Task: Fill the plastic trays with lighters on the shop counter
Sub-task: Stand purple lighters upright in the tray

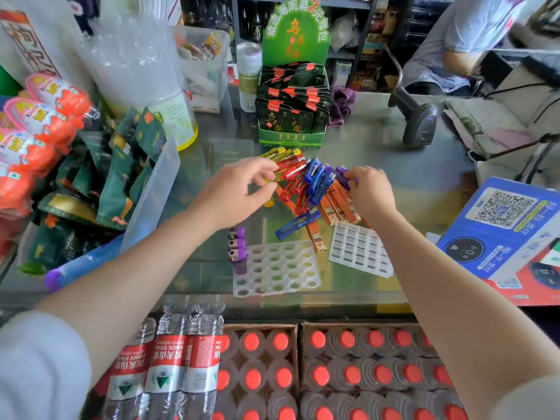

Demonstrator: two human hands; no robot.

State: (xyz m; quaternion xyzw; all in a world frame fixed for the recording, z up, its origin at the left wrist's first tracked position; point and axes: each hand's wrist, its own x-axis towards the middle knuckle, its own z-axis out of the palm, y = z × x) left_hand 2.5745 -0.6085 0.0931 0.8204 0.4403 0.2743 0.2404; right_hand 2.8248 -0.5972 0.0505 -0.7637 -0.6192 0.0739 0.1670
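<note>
A heap of coloured lighters (306, 183), yellow, red, blue, purple and orange, lies in the middle of the glass counter. My left hand (239, 192) is at the heap's left side, fingers pinching at a red or yellow lighter. My right hand (368, 192) is at the heap's right side, fingertips closed on a purple lighter (344, 174). In front of the heap lies a white plastic tray (278, 268) with many round holes. Three purple lighters (238, 250) stand in its left column. A second tray (359, 250) lies to the right.
A green display box of tea packets (292, 110) stands behind the heap. A barcode scanner (418, 122) is at back right, a blue QR-code box (503, 225) at right, snack packets (100, 183) at left. Cartons of red-capped bottles (348, 374) sit below the counter edge.
</note>
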